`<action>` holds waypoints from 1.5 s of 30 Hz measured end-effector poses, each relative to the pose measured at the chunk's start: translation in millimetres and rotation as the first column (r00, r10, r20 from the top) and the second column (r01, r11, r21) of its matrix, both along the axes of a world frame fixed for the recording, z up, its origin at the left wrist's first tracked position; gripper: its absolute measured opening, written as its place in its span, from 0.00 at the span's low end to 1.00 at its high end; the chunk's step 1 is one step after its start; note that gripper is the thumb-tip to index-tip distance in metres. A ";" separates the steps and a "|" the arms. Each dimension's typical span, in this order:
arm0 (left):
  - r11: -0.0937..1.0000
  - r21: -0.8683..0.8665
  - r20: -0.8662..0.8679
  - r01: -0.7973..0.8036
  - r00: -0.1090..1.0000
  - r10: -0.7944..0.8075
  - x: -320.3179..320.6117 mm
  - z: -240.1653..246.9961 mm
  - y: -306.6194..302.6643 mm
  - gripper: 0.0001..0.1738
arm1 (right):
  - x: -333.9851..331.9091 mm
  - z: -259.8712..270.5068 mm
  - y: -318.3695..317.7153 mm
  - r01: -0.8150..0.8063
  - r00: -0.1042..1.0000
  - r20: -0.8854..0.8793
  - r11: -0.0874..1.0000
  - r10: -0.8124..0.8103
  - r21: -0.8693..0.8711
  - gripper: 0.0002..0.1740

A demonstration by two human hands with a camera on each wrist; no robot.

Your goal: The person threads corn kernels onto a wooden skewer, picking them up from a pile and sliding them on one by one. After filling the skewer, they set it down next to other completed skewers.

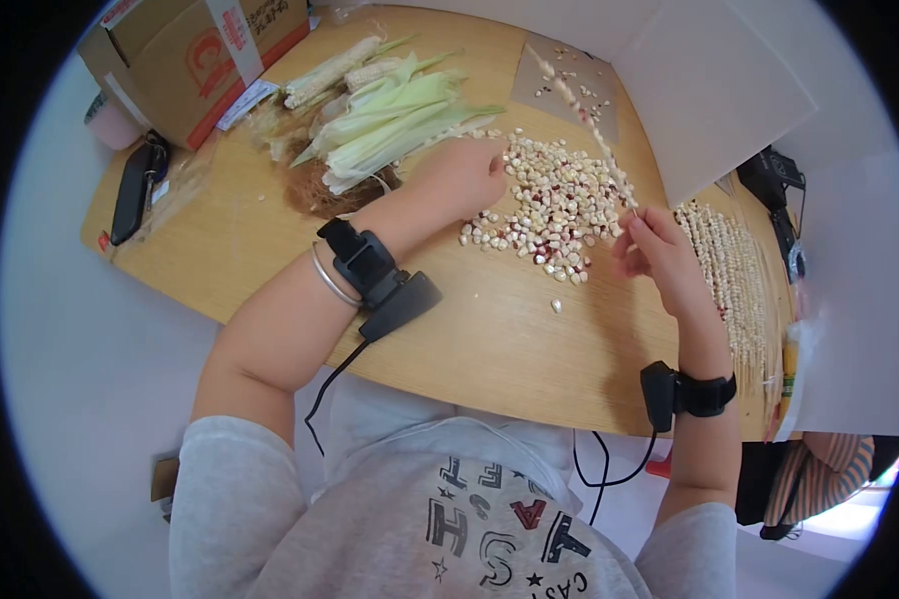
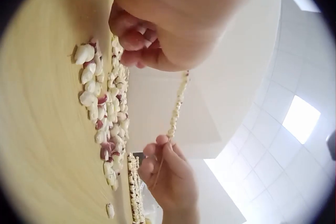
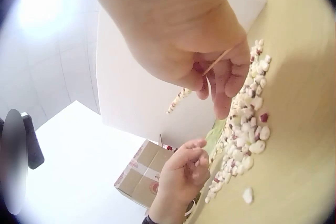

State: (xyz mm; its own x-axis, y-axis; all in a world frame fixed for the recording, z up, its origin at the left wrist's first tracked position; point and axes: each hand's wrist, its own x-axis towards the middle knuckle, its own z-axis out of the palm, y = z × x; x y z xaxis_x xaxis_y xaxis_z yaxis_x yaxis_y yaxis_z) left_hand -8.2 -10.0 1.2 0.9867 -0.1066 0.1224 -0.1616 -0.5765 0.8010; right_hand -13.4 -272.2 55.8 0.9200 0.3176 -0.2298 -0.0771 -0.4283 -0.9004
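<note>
My right hand (image 1: pixel 659 255) pinches the bare lower end of a thin skewer (image 3: pixel 218 61). White and dark-red corn kernels (image 1: pixel 579 110) are strung along it, slanting up and away. My left hand (image 1: pixel 474 175) is by the far-left side of a heap of loose corn kernels (image 1: pixel 559 190), its fingers curled. In the left wrist view, a small pale corn kernel (image 2: pixel 150 36) shows between the fingers and thumb; the palm is hidden. Across the gap from it, the right hand (image 2: pixel 173 169) appears with the skewer rising from its fingertips.
Finished kernel strings (image 1: pixel 724 275) lie side by side at the right. Corn husks (image 1: pixel 400 125) and brown silk (image 1: pixel 320 190) lie left of the heap, with a cardboard box (image 1: pixel 205 70) behind. A white panel (image 1: pixel 709 100) stands at the back right. A phone (image 1: pixel 135 190) lies far left.
</note>
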 end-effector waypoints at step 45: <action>0.838 -0.545 -0.262 0.020 0.945 -0.193 2.4 1.2 -9.5 0.07 | 13.0 -39.9 -45.0 -0.084 0.996 -0.007 0.970 0.088 0.228 0.14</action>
